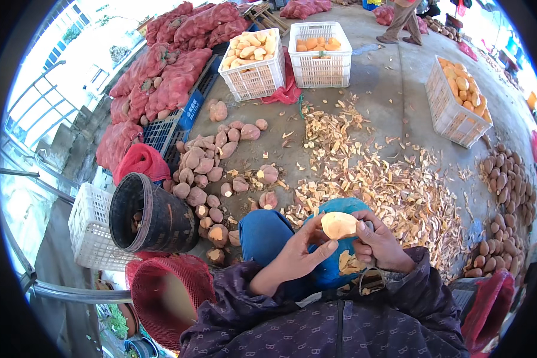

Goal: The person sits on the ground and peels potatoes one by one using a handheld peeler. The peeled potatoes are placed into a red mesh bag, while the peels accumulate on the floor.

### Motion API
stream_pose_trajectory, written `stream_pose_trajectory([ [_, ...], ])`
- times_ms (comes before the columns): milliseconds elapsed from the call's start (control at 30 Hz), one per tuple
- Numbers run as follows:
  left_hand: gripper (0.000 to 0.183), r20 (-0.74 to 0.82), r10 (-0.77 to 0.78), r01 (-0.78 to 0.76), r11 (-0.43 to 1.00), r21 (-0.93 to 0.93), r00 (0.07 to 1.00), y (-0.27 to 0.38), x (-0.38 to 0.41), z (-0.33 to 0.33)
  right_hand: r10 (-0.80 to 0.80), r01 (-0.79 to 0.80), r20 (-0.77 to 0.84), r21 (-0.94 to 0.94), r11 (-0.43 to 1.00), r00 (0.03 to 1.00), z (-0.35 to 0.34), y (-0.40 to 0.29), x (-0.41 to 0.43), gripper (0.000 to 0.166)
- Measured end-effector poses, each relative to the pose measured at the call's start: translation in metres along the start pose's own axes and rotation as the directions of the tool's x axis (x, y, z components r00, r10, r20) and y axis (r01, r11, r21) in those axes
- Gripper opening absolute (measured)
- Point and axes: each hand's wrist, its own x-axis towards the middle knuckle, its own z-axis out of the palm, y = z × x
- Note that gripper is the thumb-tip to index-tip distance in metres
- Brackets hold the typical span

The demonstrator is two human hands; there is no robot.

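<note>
My left hand (300, 253) holds a peeled, pale-yellow sweet potato (340, 225) over my lap, its fingers and thumb around the near side. My right hand (380, 244) is closed at the other end, its thumb against the flesh. A grey piece of a hand tool (369, 227) shows in the right fist; its blade is hidden. Just below that hand is a thin metal loop (371, 281). Under both hands, a blue cover (329, 268) lies across my lap, with peel scraps (350, 263) on it.
Peelings (385, 197) cover the floor ahead. Unpeeled sweet potatoes (201, 156) lie left, beside a black bucket (161, 219) and a red mesh bag (170, 295). White crates (253, 80) (321, 71) (456, 118) hold peeled ones. Filled red sacks (174, 80) stand on a blue pallet (192, 109). A person (402, 22) walks behind.
</note>
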Motion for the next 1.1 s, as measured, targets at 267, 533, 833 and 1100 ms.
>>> stream_pose_trajectory([
  [267,0.043,-0.055,-0.033,-0.016,0.711,-0.703,0.998,-0.011,0.011,0.011,-0.255,0.188,-0.254,-0.260,0.947,0.933,-0.005,-0.013,-0.001,0.016],
  [533,0.040,0.116,-0.280,0.263,0.573,-0.776,0.953,-0.002,0.006,0.031,-0.670,0.727,-0.350,0.052,0.684,0.655,0.042,-0.044,0.021,0.016],
  [833,0.048,0.000,-0.441,0.308,0.627,-0.716,0.898,0.005,0.006,0.046,-0.650,0.686,-0.349,-0.027,0.727,0.675,0.047,-0.028,0.042,0.018],
  [1100,0.041,0.077,-0.378,0.322,0.642,-0.696,0.922,0.004,-0.005,0.047,-0.566,0.704,-0.589,0.006,0.711,0.577,-0.025,-0.049,0.055,0.024],
])
